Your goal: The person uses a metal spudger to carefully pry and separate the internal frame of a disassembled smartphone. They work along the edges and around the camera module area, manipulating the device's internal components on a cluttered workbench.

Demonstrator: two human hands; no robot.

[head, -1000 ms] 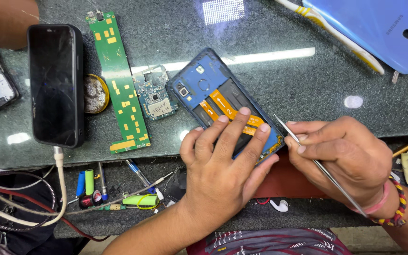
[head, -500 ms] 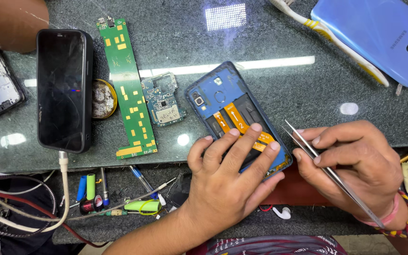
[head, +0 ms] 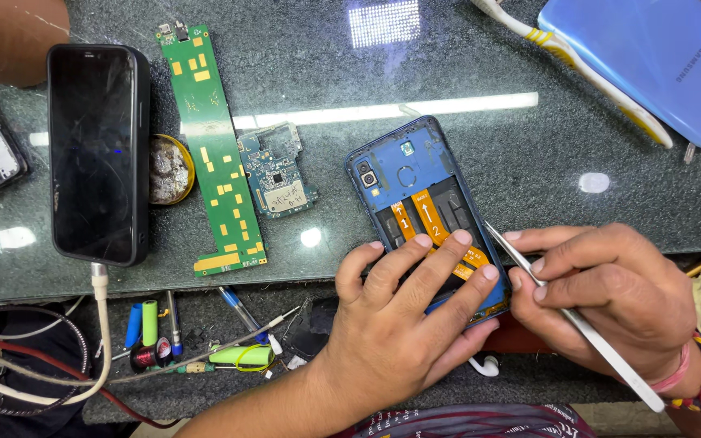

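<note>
A blue phone frame (head: 412, 174) with its back removed lies tilted on the dark stone counter, two orange flex cables (head: 425, 217) running down its middle. My left hand (head: 403, 320) lies flat over the frame's lower half, fingers spread and pressing it down. My right hand (head: 610, 296) pinches silver tweezers (head: 565, 312), their tip touching the frame's right edge beside my left fingertips.
A long green circuit board (head: 214, 154) and a small blue board (head: 276, 172) lie left of the frame. A black phone (head: 97, 152) on a white cable sits further left, by a round tin (head: 169, 169). A blue back cover (head: 659, 61) rests top right. Pens and wires fill the lower shelf.
The view has shifted a little. My left hand stays on the frame; the tweezers' tip has moved in against the frame's right edge.
</note>
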